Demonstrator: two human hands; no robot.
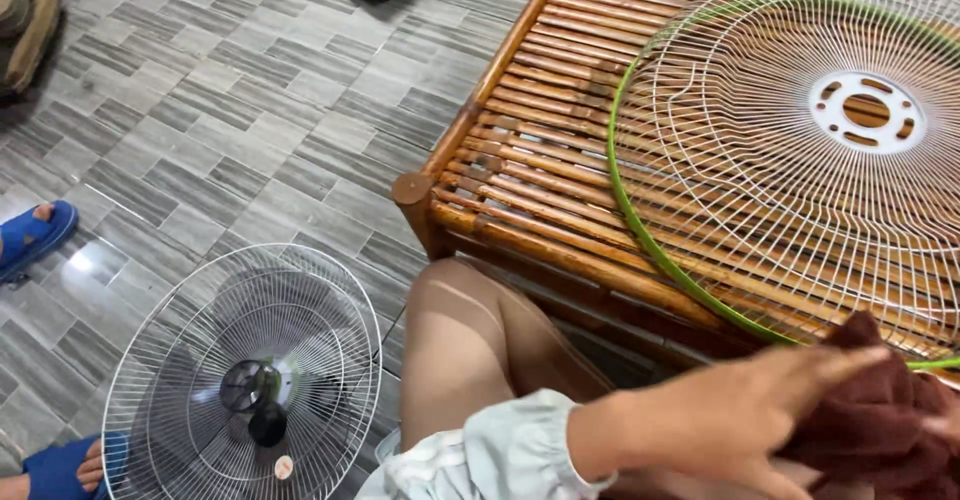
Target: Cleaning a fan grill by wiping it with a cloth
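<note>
Grey wood-grain floor tiles (pixel 230 110) fill the left side of the view, with a slatted bamboo table (pixel 530 160) standing at the right. On the table lies a round white wire fan guard with a green rim (pixel 800 160), flat, its white plastic centre ring facing up. My left hand (pixel 730 425) reaches in from the lower edge, fingers extended and pressed onto a dark maroon cloth (pixel 890 420) at the guard's near rim. My right hand is hardly visible at the far right edge, so I cannot tell whether it grips anything. The cloth looks soft and limp, easy to bunch in the palm. The guard looks light but springy, with thin wires that would bend; the rim seems the firmest place to hold it. On the floor at lower left stands a second white wire fan cage (pixel 245 380) with a dark hub inside. Blue sandals (pixel 35 235) show at the left edge. No containers are in view.
</note>
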